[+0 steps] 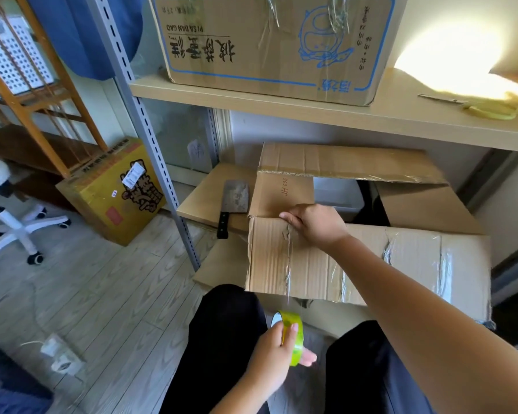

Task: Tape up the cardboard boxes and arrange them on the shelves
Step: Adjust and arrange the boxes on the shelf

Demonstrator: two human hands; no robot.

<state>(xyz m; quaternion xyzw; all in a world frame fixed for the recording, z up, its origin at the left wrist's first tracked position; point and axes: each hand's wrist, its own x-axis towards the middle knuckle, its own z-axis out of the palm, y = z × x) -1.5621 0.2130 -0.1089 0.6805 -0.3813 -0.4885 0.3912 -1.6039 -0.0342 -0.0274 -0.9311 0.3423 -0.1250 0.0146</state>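
The person is sitting low before the shelving, dark-trousered knees framing the view; the right hand (314, 224) is reaching forward with the arm stretched long across the open cardboard box (341, 264), knuckles up, fingers curled down and pinching the tape end against the near flap's top edge; the left hand (277, 351) is hanging back between the knees, thumb and fingers wrapping round the yellow-green tape roll (293, 339), and a clear strip is running taut from roll to flap. The box is lying on the lower shelf, its flaps spread; a cleaver (232, 204) is resting just beside it on a flat cardboard sheet; a printed box (269, 43) is sitting on the upper shelf (311, 112); a yellow box (114, 192) is standing on the floor.
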